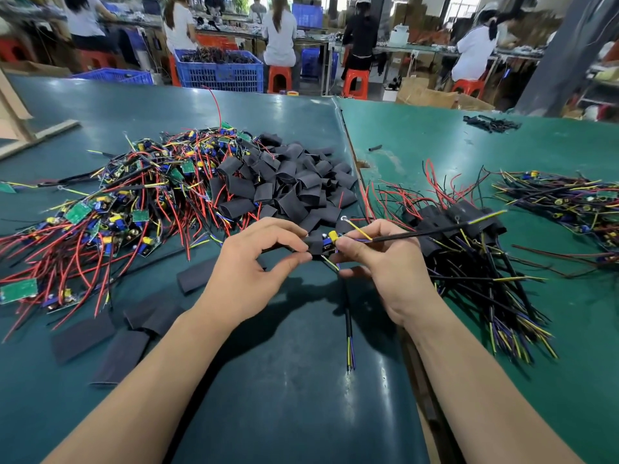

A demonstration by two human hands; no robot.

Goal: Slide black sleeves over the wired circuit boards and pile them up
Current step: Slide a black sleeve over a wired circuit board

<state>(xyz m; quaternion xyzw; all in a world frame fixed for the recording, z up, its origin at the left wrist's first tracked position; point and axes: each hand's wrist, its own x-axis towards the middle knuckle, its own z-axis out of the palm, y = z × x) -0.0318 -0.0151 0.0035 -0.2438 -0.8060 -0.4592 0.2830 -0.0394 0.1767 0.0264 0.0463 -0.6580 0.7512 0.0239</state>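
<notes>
You're holding one wired board mid-table w/ both hands, just above the green mat. Your left hand is curling its fingers & thumb round a black sleeve, pinching it at the board's left end; the sleeve is covering part of the board, w/ the yellow & blue parts sticking out on the right. Your right hand is pinching the board's right end, fingers curled tight round it, w/ a black cable running off to the right betw. the fingertips. A second cable is hanging down from the board toward you, its coloured ends lying on the mat. Behind your hands a heap of loose sleeves is sitting, touching a big tangle of bare boards w/ red & black wires on the left. A few flat sleeves are lying nr your left forearm. On your right, the finished pile of sleeved boards is lying just beside your right hand, wires fanning toward you. Further right, another bundle of wired boards is lying apart from it. In the bkgd, people are sitting on red stools at other benches, w/ a blue crate nr them.
</notes>
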